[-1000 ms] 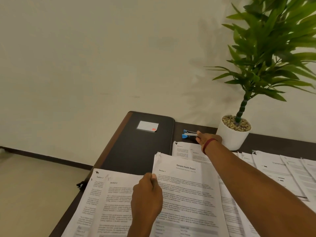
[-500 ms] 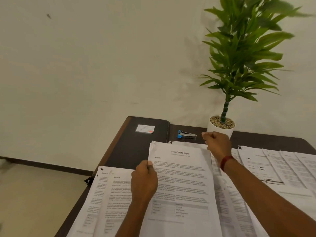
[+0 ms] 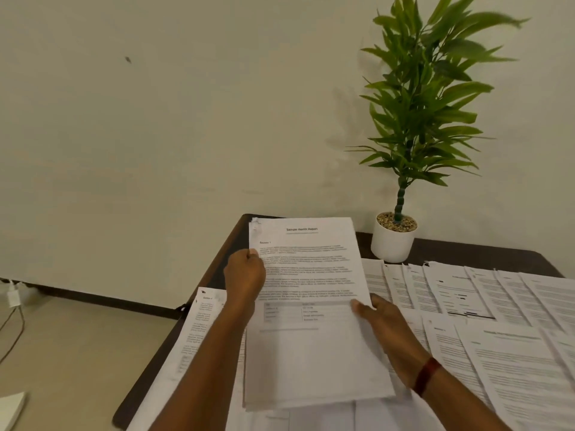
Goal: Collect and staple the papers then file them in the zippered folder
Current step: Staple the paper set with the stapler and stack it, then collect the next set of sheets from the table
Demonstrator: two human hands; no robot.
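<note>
1. Head view: pinches stack (image 3: 311, 353) at its left edge with left hand (image 3: 245, 275), fingers curled, thumb on top.
2. Holds right edge with right hand (image 3: 385, 328), thumb on top page, fingers beneath; red band (image 3: 427, 375) at wrist.
3. Stack held tilted, far end up, near end low over other sheets; top-left corner crumpled.
4. Underneath and rightward: overlapping sheets (image 3: 497, 353) spread over dark table (image 3: 466, 253); more sheets (image 3: 199, 331) at left.
5. Far right, by wall: white pot (image 3: 392, 244) with green plant.

Print on the paper stack (image 3: 311, 362) blurred, plant (image 3: 426, 113) top cropped
</note>
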